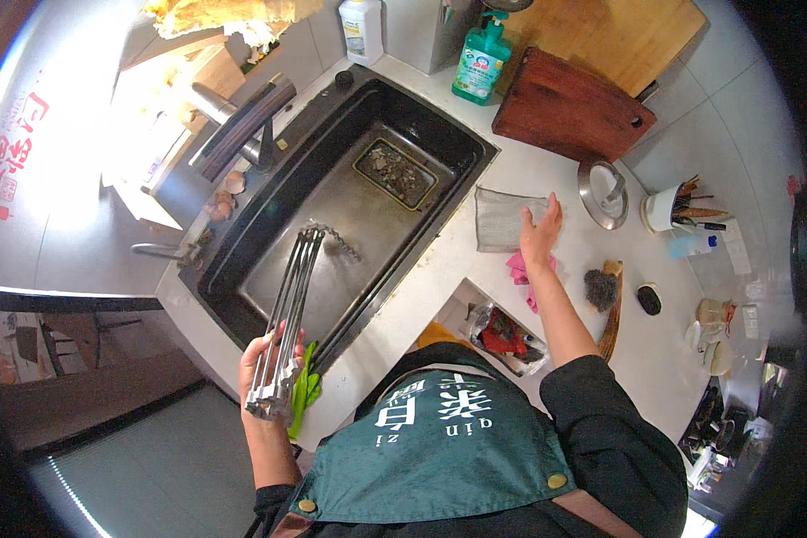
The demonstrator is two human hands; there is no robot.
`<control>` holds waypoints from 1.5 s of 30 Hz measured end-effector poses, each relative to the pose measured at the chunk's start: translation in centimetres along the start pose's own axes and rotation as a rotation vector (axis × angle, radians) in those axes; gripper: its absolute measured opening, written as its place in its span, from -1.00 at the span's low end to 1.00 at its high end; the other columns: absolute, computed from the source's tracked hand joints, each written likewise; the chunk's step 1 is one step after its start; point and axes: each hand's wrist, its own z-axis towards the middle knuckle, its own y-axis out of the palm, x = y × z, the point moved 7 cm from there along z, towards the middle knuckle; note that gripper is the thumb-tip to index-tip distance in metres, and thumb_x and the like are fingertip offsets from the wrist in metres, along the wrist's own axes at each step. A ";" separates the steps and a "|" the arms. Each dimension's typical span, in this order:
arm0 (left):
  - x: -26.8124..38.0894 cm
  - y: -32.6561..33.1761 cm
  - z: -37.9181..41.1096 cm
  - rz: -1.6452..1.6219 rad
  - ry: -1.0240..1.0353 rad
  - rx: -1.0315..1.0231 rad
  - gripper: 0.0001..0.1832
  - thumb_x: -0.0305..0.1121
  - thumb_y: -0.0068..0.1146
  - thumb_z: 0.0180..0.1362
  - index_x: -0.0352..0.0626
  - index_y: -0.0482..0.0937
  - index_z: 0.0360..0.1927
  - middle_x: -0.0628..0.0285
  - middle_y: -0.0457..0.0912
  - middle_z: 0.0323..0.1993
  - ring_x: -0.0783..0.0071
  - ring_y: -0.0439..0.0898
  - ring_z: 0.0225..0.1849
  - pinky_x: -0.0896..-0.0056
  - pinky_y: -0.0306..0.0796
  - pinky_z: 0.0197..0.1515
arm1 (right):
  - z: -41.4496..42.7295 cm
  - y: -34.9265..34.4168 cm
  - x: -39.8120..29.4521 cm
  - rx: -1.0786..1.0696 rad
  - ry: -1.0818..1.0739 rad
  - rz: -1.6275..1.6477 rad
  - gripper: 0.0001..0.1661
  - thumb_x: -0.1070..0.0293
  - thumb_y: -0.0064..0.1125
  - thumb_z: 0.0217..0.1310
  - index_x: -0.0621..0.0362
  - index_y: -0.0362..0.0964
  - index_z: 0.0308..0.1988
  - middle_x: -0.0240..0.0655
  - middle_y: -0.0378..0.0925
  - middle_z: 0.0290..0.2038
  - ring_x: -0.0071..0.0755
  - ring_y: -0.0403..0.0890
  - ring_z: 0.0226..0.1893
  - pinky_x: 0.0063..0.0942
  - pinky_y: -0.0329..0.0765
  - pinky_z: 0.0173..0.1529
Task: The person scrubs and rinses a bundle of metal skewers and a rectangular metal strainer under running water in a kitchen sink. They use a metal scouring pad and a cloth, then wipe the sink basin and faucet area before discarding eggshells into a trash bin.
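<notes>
My left hand [250, 363] grips a bundle of thin metal rods [289, 282] by its blocky end. The rods reach out over the sink [353, 282], and dark grey bits lie by their far tips. To the right, my right hand [540, 232] is held with fingers apart at the edge of a grey mesh cloth [501, 218] on the white counter. Whether it touches the cloth I cannot tell. A pink cloth [518, 269] lies partly hidden under that wrist. Food scraps fill the rectangular drain basket [395, 173] in the sink.
A faucet [242, 128] juts over the sink's left side, near eggshells [225, 198]. Green gloves [302, 397] hang by the near corner. Behind stand a green pump bottle [482, 64] and a wooden cutting board [571, 107]. A pot lid [602, 195] and steel-wool scrubber [600, 289] are rightward.
</notes>
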 end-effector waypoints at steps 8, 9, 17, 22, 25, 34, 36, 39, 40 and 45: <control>-0.7 1.5 0.2 -0.017 0.033 -0.034 -0.67 -0.39 0.01 0.10 -0.44 0.47 -0.12 -0.23 0.55 -0.22 0.07 0.63 -0.36 0.18 0.61 -0.33 | -8.2 3.8 -9.9 -0.620 -0.268 0.509 -0.61 0.47 0.09 0.11 0.16 0.35 -0.01 -0.16 0.39 0.01 -0.11 0.43 0.04 -0.27 0.36 0.13; -0.7 1.8 -0.2 -0.020 0.030 -0.048 -0.67 -0.39 0.01 0.10 -0.43 0.47 -0.11 -0.23 0.55 -0.21 0.06 0.63 -0.36 0.18 0.61 -0.34 | -9.8 4.0 -11.1 -0.701 -0.243 0.574 -0.62 0.47 0.09 0.12 0.14 0.37 -0.01 -0.15 0.42 -0.03 -0.18 0.46 0.01 -0.33 0.41 0.08; -0.5 -0.3 0.4 -0.170 0.012 -0.137 -0.62 -0.30 -0.02 0.15 -0.49 0.50 -0.15 -0.24 0.53 -0.18 0.03 0.60 -0.25 0.17 0.58 -0.23 | -19.0 3.5 -19.8 -1.402 -0.353 0.545 -0.62 0.32 0.06 0.20 0.13 0.39 0.03 -0.14 0.45 -0.01 -0.25 0.54 -0.04 -0.36 0.49 0.02; -1.0 -1.6 3.2 -0.079 0.170 0.007 -0.65 -0.25 0.00 0.15 -0.44 0.54 -0.30 -0.14 0.61 -0.33 0.09 0.64 -0.33 0.19 0.60 -0.32 | -20.9 0.6 -25.5 -1.638 -0.296 0.803 -0.47 0.19 0.07 0.25 0.07 0.24 0.17 -0.14 0.42 0.03 -0.32 0.50 -0.03 -0.37 0.47 0.02; -2.1 -2.5 4.7 0.008 0.171 0.072 -0.68 -0.15 0.07 0.11 -0.24 0.58 -0.33 0.03 0.65 -0.38 0.20 0.65 -0.37 0.24 0.56 -0.25 | -21.7 -0.5 -27.8 -1.768 -0.094 0.897 -0.32 0.09 0.07 0.27 0.08 0.07 0.27 -0.13 0.40 0.05 -0.34 0.47 -0.03 -0.39 0.46 0.02; -3.5 -10.8 10.6 0.332 0.260 0.215 -0.64 -0.21 0.16 0.14 -0.15 0.36 -0.10 0.23 0.50 -0.31 0.32 0.58 -0.21 0.28 0.51 -0.25 | -23.8 5.1 -22.9 -1.608 -0.393 0.469 -0.43 0.31 0.13 0.16 0.16 0.22 0.16 -0.06 0.44 0.04 -0.17 0.50 0.03 -0.30 0.43 0.10; -3.7 -12.8 10.1 0.471 0.282 0.504 -0.34 -0.22 0.21 0.11 -0.26 0.23 0.22 0.10 0.50 -0.09 0.28 0.52 -0.08 0.29 0.44 -0.13 | -24.3 5.5 -21.7 -1.614 -0.445 0.423 -0.42 0.35 0.14 0.12 0.18 0.24 0.15 -0.06 0.46 0.01 -0.15 0.50 0.03 -0.30 0.43 0.10; -2.3 -13.0 9.4 0.873 0.279 0.550 -0.21 -0.24 0.19 0.11 -0.27 0.07 0.33 0.11 0.45 0.00 0.40 0.49 -0.10 0.30 0.40 -0.11 | -24.0 5.6 -20.0 -1.521 -0.482 0.393 -0.47 0.32 0.12 0.08 0.20 0.30 0.08 -0.03 0.49 -0.06 -0.06 0.53 -0.04 -0.28 0.45 0.05; -1.7 -12.5 8.9 0.958 0.311 0.587 -0.20 -0.24 0.20 0.10 -0.28 0.07 0.33 0.07 0.40 0.10 0.36 0.48 -0.04 0.29 0.40 -0.09 | -23.9 5.8 -19.5 -1.508 -0.475 0.388 -0.48 0.32 0.12 0.08 0.19 0.31 0.07 -0.03 0.48 -0.06 -0.06 0.52 -0.04 -0.27 0.45 0.05; 1.9 -14.6 8.2 1.178 0.542 0.591 -0.37 -0.13 0.18 0.10 -0.35 0.36 0.15 0.00 0.51 -0.02 0.29 0.50 -0.03 0.31 0.36 0.03 | -22.0 6.4 -18.4 -1.398 -0.378 0.395 -0.51 0.28 0.14 0.10 0.13 0.36 0.05 -0.05 0.44 -0.05 -0.08 0.50 -0.06 -0.26 0.45 0.02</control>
